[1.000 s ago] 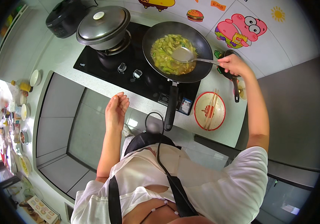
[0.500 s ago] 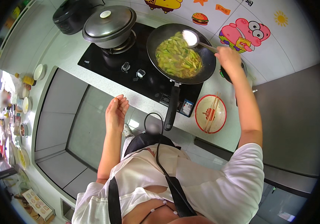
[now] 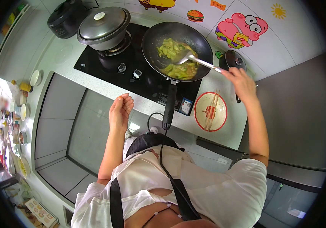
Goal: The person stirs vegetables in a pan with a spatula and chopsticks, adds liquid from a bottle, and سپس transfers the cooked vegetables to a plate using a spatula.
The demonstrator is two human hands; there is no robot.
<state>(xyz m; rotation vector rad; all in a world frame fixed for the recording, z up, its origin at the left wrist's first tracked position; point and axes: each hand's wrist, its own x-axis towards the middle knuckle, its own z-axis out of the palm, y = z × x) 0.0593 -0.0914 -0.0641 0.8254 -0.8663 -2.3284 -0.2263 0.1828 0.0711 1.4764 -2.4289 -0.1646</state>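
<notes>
My right hand [image 3: 242,84] is closed round the handle of a metal spatula [image 3: 205,64]. Its head dips into sliced green vegetables [image 3: 176,71] in a black wok [image 3: 149,47]. Some of the food lies under or behind the spatula head, so I cannot see all of it. The wok's long black handle [image 3: 169,106] points toward me over the counter edge, and neither hand touches it. To the left of that handle, my left hand [image 3: 121,113] hangs in the air before the counter, fingers loosely curled and holding nothing.
A lidded pot [image 3: 106,28] stands on the left burner of the black cooktop [image 3: 102,66], a rice cooker [image 3: 66,19] beyond it. Chopsticks [image 3: 212,110] lie across a red-rimmed bowl [image 3: 198,114] at right. Behind my right hand is a small black lidded pan [image 3: 233,59].
My right hand has come nearer and slightly right. The spatula head has moved from the wok's far side down into the vegetables, which are now pushed apart. My left hand stays nearly still.
</notes>
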